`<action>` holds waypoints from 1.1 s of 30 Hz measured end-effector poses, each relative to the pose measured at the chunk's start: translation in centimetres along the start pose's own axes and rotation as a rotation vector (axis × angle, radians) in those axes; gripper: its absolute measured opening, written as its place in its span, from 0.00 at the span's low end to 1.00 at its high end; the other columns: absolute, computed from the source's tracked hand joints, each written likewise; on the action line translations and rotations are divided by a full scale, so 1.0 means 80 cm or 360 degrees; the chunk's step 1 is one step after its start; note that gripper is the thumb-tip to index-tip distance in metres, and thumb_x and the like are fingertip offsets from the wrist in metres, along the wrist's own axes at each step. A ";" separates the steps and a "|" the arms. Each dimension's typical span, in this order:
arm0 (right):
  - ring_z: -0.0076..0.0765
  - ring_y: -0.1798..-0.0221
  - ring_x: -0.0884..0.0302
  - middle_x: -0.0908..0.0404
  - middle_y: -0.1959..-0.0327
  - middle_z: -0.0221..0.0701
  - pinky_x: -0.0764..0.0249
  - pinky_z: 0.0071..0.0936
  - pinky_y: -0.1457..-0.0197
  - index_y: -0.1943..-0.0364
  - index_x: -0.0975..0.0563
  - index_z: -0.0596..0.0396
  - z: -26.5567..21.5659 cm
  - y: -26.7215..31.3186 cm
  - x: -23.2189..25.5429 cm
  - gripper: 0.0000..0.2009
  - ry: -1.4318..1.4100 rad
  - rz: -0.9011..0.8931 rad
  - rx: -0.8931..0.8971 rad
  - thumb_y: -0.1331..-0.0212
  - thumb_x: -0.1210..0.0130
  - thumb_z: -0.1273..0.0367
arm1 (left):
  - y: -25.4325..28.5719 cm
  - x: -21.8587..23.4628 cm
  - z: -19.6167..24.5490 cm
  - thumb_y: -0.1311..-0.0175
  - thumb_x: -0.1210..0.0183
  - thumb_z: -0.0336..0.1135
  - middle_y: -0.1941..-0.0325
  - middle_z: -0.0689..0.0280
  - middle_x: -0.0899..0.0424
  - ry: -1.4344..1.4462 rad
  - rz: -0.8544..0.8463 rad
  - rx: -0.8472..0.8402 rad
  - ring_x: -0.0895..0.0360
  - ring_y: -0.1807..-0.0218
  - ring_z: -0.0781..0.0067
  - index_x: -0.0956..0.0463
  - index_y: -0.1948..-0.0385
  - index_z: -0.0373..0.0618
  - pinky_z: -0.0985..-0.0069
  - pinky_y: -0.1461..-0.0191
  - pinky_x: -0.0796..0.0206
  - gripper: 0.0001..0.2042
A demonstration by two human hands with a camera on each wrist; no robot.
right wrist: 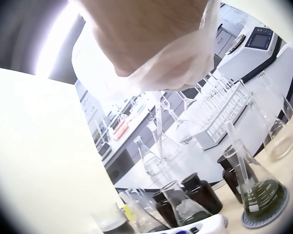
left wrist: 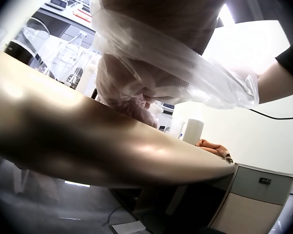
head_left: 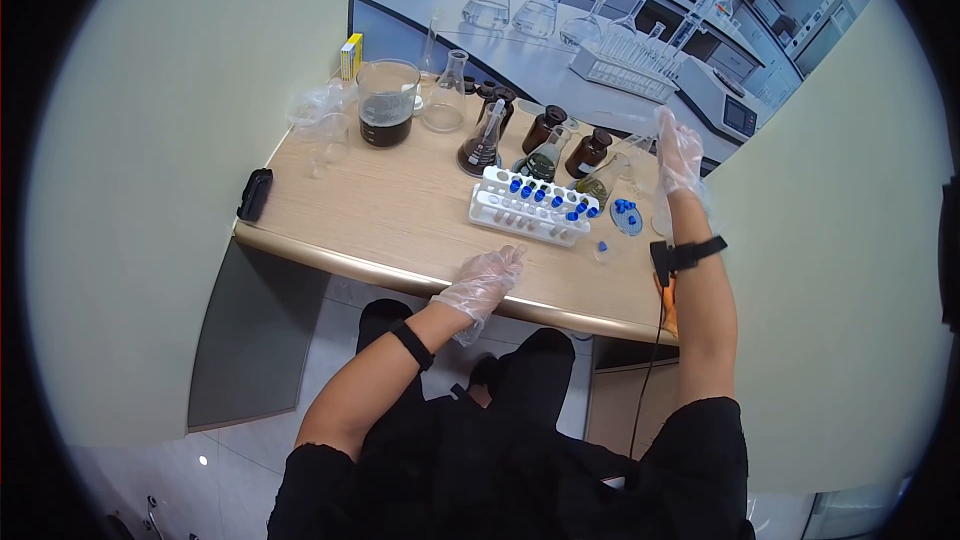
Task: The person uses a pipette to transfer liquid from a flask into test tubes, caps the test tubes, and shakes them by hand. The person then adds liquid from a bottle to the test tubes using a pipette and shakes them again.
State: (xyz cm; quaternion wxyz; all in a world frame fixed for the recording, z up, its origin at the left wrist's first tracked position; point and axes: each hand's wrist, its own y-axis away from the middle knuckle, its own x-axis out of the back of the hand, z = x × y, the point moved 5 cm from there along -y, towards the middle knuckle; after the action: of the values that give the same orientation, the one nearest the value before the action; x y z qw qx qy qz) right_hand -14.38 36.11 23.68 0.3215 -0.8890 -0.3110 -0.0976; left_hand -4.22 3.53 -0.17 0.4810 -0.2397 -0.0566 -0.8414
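Observation:
My right hand (head_left: 679,152), in a clear plastic glove, is raised over the table's right end. It grips a clear plastic dropper (right wrist: 158,119) that points down in the right wrist view. My gloved left hand (head_left: 482,280) is low at the front edge, fingers curled round a small clear tube (head_left: 522,251); most of it is hidden by the fingers. Behind that hand stands a white test tube rack (head_left: 528,223) with several blue-capped tubes. To its right are a dish of loose blue caps (head_left: 627,218) and a small dish (head_left: 601,255) with one blue cap.
Behind the rack stand flasks of dark liquid (head_left: 480,155) and brown bottles (head_left: 587,152). A large beaker of dark liquid (head_left: 386,130) and an empty conical flask (head_left: 445,110) are at back left. A black case (head_left: 256,195) lies left; an orange cloth (head_left: 668,305) lies right.

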 end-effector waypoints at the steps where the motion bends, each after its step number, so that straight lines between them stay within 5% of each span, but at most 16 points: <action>1: 0.36 0.64 0.20 0.16 0.70 0.33 0.25 0.33 0.52 0.65 0.17 0.62 -0.013 0.016 0.016 0.30 0.0001 0.0004 -0.0002 0.35 0.37 0.42 | -0.006 -0.011 -0.018 0.21 0.47 0.37 0.65 0.66 0.20 0.0100 0.0064 -0.0048 0.23 0.65 0.73 0.23 0.42 0.45 0.74 0.55 0.29 0.13; 3: 0.19 0.70 0.31 0.23 0.74 0.21 0.34 0.23 0.64 0.70 0.17 0.55 -0.024 0.049 0.033 0.24 -0.0210 -0.0268 -0.0194 0.32 0.36 0.47 | -0.004 -0.014 -0.020 0.22 0.46 0.35 0.66 0.70 0.22 0.0201 0.0123 -0.0089 0.27 0.66 0.80 0.22 0.44 0.46 0.78 0.57 0.31 0.11; 4: 0.19 0.70 0.31 0.23 0.74 0.21 0.34 0.23 0.64 0.70 0.17 0.55 -0.032 0.072 0.047 0.24 -0.0205 -0.0270 -0.0205 0.32 0.36 0.47 | -0.001 -0.008 -0.010 0.21 0.47 0.35 0.66 0.70 0.21 0.0196 0.0108 -0.0049 0.27 0.66 0.81 0.22 0.46 0.47 0.78 0.58 0.31 0.10; 6: 0.13 0.79 0.41 0.31 0.83 0.18 0.49 0.20 0.74 0.81 0.26 0.46 -0.048 0.120 0.063 0.25 -0.0280 -0.0490 -0.0185 0.31 0.37 0.48 | 0.000 -0.006 -0.009 0.21 0.47 0.35 0.65 0.71 0.21 0.0187 0.0089 -0.0007 0.27 0.66 0.82 0.22 0.47 0.48 0.79 0.58 0.31 0.09; 14: 0.14 0.75 0.43 0.32 0.80 0.14 0.47 0.25 0.71 0.80 0.23 0.51 -0.040 0.225 0.101 0.24 -0.0288 -0.0724 -0.0186 0.30 0.36 0.50 | 0.002 0.000 -0.001 0.20 0.48 0.36 0.65 0.70 0.21 0.0194 0.0038 0.0150 0.24 0.66 0.79 0.25 0.55 0.47 0.75 0.57 0.28 0.05; 23: 0.18 0.75 0.45 0.37 0.82 0.18 0.46 0.29 0.71 0.81 0.28 0.55 -0.031 0.249 0.099 0.27 -0.0151 -0.0749 -0.0052 0.28 0.37 0.51 | 0.006 -0.003 0.002 0.18 0.48 0.37 0.62 0.69 0.20 0.0533 0.0051 0.0190 0.24 0.64 0.79 0.24 0.51 0.47 0.75 0.56 0.28 0.07; 33: 0.24 0.78 0.45 0.37 0.87 0.28 0.43 0.37 0.73 0.84 0.30 0.59 -0.032 0.265 0.097 0.28 0.0093 -0.0747 -0.0021 0.29 0.38 0.55 | 0.006 0.003 0.009 0.18 0.49 0.40 0.62 0.67 0.19 0.0315 0.0000 0.0226 0.24 0.65 0.78 0.24 0.50 0.47 0.75 0.57 0.28 0.10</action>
State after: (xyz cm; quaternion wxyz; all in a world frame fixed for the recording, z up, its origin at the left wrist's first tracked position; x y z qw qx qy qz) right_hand 4.88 25.57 17.75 0.2931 -0.7912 -0.4992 -0.1975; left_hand -3.70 3.32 0.55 0.5000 -0.1207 -0.0682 -0.8549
